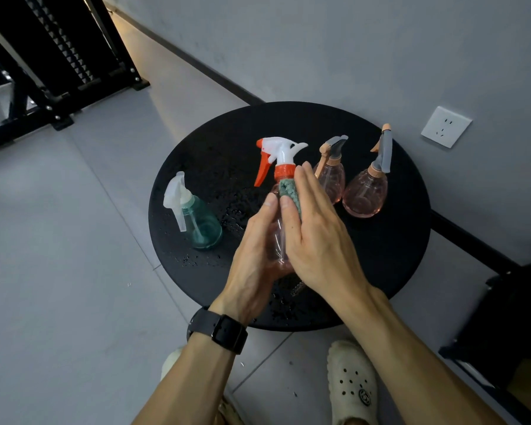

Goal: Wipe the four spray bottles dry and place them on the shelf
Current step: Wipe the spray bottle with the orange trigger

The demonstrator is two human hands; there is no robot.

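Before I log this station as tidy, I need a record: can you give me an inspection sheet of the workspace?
Surface: round black table, water droplets on it.
Job's things: orange-trigger bottle held up; teal bottle and two pink bottles standing on the table; green cloth against the held bottle.
Clutter: nothing seen.
Grippers: left hand grips the held bottle; right hand presses the cloth to it with straight fingers.
Cables: nothing seen.
Surroundings: wall socket, black rack, tiled floor.
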